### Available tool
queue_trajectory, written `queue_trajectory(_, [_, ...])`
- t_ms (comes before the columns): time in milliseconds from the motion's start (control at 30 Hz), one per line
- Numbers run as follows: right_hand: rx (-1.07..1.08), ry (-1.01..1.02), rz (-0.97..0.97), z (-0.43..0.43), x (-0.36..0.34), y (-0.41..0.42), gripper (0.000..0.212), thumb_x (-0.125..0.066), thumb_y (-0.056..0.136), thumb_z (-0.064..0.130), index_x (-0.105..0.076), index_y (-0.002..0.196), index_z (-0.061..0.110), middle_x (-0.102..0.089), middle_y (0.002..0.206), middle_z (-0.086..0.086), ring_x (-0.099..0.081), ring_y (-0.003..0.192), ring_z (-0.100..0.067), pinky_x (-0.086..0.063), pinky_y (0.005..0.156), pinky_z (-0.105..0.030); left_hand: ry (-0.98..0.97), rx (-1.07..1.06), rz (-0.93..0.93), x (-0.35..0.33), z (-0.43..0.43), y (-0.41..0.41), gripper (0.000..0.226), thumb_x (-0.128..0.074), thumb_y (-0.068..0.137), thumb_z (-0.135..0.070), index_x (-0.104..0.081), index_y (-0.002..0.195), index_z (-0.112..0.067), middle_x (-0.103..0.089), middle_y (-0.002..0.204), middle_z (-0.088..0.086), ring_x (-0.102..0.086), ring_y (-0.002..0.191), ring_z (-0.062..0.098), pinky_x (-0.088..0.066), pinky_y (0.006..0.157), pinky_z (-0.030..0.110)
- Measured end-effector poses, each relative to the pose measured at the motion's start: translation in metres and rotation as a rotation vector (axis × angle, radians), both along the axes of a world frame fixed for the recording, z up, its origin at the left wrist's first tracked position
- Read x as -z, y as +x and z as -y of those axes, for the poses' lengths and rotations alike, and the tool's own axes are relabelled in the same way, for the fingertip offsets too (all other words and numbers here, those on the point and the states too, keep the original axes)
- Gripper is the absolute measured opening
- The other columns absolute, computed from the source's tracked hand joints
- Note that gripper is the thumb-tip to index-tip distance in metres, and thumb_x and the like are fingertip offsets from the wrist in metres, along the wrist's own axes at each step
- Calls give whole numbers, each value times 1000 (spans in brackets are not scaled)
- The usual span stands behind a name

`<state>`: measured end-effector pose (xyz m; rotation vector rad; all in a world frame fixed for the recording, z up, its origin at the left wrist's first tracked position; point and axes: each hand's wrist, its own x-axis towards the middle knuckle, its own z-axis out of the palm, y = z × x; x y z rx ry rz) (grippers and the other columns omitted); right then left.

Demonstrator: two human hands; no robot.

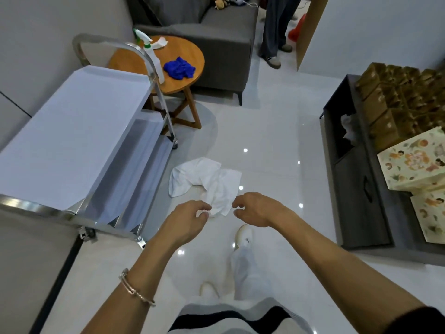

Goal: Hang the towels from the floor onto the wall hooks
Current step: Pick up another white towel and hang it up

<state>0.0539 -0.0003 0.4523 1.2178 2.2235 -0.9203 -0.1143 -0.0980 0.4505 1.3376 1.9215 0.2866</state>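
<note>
A crumpled white towel lies on the glossy white floor in the middle of the head view. My left hand hovers at its near edge, fingers curled and apart, thumb close to the cloth but not gripping it. My right hand hangs just right of the towel's near corner, fingers bent and empty. No wall hooks are in view.
A steel two-shelf cart stands at the left. Behind it is a round wooden table with a blue cloth and a spray bottle. A grey sofa, a standing person's legs and a dark cabinet with boxes border the floor.
</note>
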Motion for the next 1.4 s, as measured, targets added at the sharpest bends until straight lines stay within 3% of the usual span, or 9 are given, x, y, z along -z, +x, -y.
queue_trajectory(267, [-120, -44, -68, -119, 32, -55, 41, -41, 98, 29, -47, 138, 21, -46, 143, -3, -45, 128, -21, -38, 98, -30, -85, -109, -72, 14, -96, -41, 34, -46, 97, -26, -53, 130, -23, -55, 134, -4, -51, 120, 14, -37, 96, 24])
queue_trajectory(467, [-213, -106, -48, -203, 60, -86, 40, -40, 98, 27, -48, 137, 20, -45, 142, -4, -45, 127, -23, -38, 98, -32, -164, -197, -102, 25, -168, -61, 36, -46, 97, -27, -51, 132, -24, -56, 132, -3, -52, 119, 15, -35, 92, 21])
queue_trajectory(700, [-281, -256, 1, -231, 120, -107, 40, -40, 97, 25, -49, 136, 20, -47, 141, -4, -48, 125, -24, -41, 102, -35, -297, -204, -67, 67, -214, -69, 35, -46, 96, -30, -50, 132, -27, -55, 133, -3, -54, 117, 18, -41, 95, 30])
queue_trajectory(1033, [-171, -408, 127, -262, 239, -106, 39, -38, 100, 26, -48, 136, 18, -47, 140, -4, -48, 124, -23, -39, 97, -30, -319, -50, 21, 185, -272, -87, 45, -45, 97, -29, -36, 141, -29, -48, 138, -6, -47, 123, 15, -36, 98, 24])
queue_trajectory(1233, [32, -374, 129, -285, 332, -109, 38, -38, 99, 22, -50, 134, 17, -48, 140, -4, -46, 126, -22, -37, 101, -30, -268, 84, 21, 300, -296, -95, 48, -44, 96, -25, -33, 143, -24, -41, 141, -4, -48, 120, 16, -34, 94, 20])
queue_trajectory(1400, [91, -391, 184, -277, 416, -109, 36, -40, 98, 20, -53, 130, 13, -52, 134, -6, -50, 121, -24, -41, 101, -33, -292, 152, -8, 393, -298, -101, 51, -44, 96, -22, -29, 145, -25, -30, 147, -6, -41, 128, 15, -37, 98, 26])
